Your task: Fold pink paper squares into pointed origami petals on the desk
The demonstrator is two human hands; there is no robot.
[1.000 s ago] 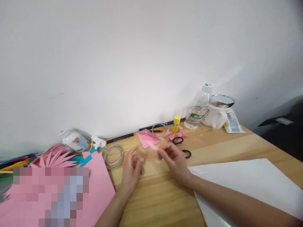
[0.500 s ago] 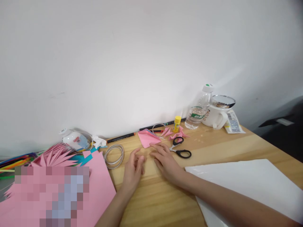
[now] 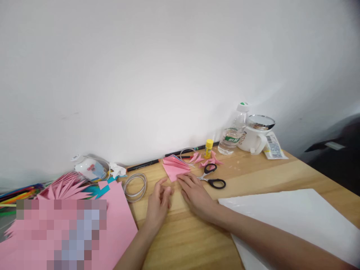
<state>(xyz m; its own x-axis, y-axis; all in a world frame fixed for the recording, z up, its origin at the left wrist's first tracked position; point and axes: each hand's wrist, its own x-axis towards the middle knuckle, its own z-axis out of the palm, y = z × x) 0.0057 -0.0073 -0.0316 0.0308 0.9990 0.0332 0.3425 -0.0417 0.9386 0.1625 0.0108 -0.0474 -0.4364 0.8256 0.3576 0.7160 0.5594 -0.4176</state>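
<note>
Bench [image 3: 253, 176]: pale wood, set against a white wall, carrying everything below

White sheet [image 3: 295, 217]: large, lying flat at the right, under the right forearm

Pink sheet [image 3: 118, 221]: large, at the left near edge, just beside the left forearm

Right hand [image 3: 196, 194]: palm down on the bench, fingers stretched out and open, gripping nothing; the fingertips rest at the near corner of the folded pink paper

Left hand [image 3: 158, 205]: palm down on bare wood just beside the right hand, fingers loosely spread and open, holding nothing; it does not touch the paper

Mug [image 3: 251, 138]: white, with a shiny lid, at the far right by the wall

Water bottle [image 3: 233, 133]: clear, green label, touching or just beside the mug; which one cannot be told

Wire coil [image 3: 124, 186]: looped flat, left of the left hand

Folded pink paper [image 3: 174, 169]: a small stack on the bench, beyond both hands, between the wire coil and the scissors

Scissors [image 3: 209, 179]: black handles, lying just right of the right hand

Black marker [image 3: 143, 164]: along the wall

Glue stick [image 3: 208, 147]: yellow, upright, near the bottle
</note>
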